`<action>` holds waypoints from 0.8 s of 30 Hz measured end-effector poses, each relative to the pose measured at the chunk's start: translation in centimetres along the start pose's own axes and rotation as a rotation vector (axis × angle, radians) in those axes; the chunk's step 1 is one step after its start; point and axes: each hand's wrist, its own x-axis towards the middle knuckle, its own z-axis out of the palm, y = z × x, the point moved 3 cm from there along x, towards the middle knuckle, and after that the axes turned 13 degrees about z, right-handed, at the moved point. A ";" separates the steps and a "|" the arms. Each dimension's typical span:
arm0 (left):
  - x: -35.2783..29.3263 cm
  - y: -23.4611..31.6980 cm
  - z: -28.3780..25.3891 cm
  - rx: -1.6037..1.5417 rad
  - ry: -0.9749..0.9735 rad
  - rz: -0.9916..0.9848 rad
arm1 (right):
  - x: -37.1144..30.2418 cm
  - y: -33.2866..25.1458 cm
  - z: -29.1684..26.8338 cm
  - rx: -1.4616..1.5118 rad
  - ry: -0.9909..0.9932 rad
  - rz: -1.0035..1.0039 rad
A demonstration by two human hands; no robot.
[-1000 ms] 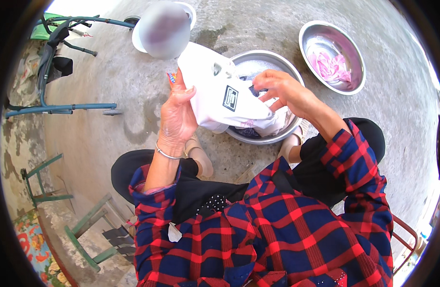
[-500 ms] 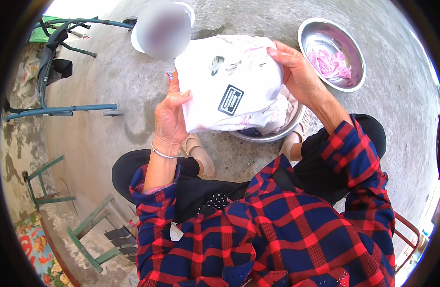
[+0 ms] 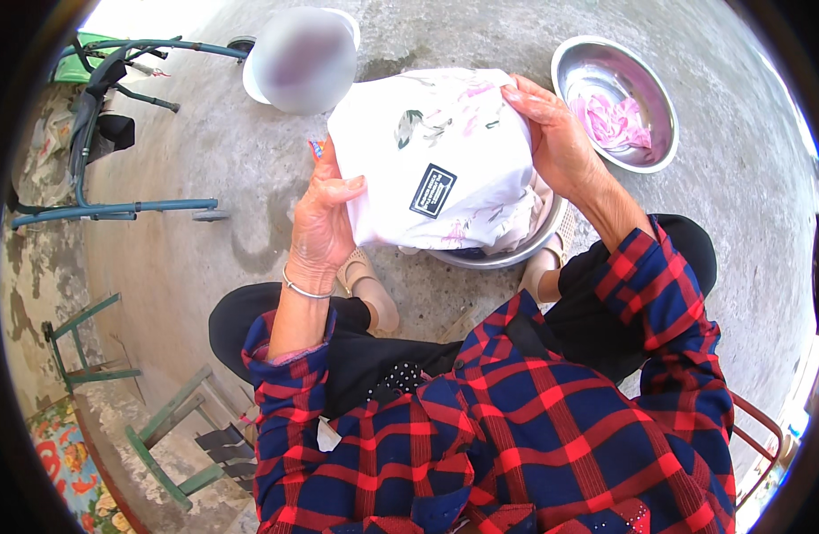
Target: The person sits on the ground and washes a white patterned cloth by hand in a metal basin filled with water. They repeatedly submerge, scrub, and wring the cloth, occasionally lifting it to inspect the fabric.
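Note:
A white cloth printed with pale flowers and grey leaves, with a black rectangular label, is stretched between my hands. My left hand grips its left edge, thumb on top and fingers behind. My right hand pinches the upper right edge, its fingertips partly behind the fabric. Under the cloth, between my feet, stands a metal basin, mostly hidden. Crumpled pale laundry shows at its right side.
Up right on the concrete floor sits another metal basin holding a pink cloth. A white basin with blurred contents is beyond the cloth. At left are a blue-framed walker and a green-framed chair.
The white cloth has shifted slightly to the right and tilted a little in my hands. Both hands keep their grip, the left moving slightly right and down.

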 end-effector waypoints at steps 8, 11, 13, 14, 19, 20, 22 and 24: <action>0.3 -0.2 -0.6 0.081 -0.016 0.048 | -0.4 -0.5 -0.5 -0.140 -0.012 -0.045; 0.2 0.0 -0.7 0.084 -0.003 0.065 | -0.4 -0.6 -0.7 -0.178 0.006 -0.042; 0.2 0.1 -0.8 0.091 0.022 0.074 | -0.4 -0.4 -0.6 -0.205 0.019 -0.043; 0.3 0.0 -0.9 0.096 0.037 0.077 | -0.4 -0.4 -0.7 -0.230 0.035 -0.052; 0.2 0.0 -1.7 0.108 0.110 0.108 | -0.4 -0.4 -0.3 -0.458 -0.041 -0.058; 0.2 -0.1 -1.9 0.103 0.124 0.108 | -0.6 -0.6 -0.2 -0.504 -0.045 -0.073; 0.2 -0.4 -2.1 0.097 0.129 0.119 | -0.8 -0.6 -0.2 -0.551 -0.050 -0.083; -0.1 -0.8 -2.6 0.095 0.121 0.141 | -0.7 0.0 -0.1 -0.549 -0.062 -0.063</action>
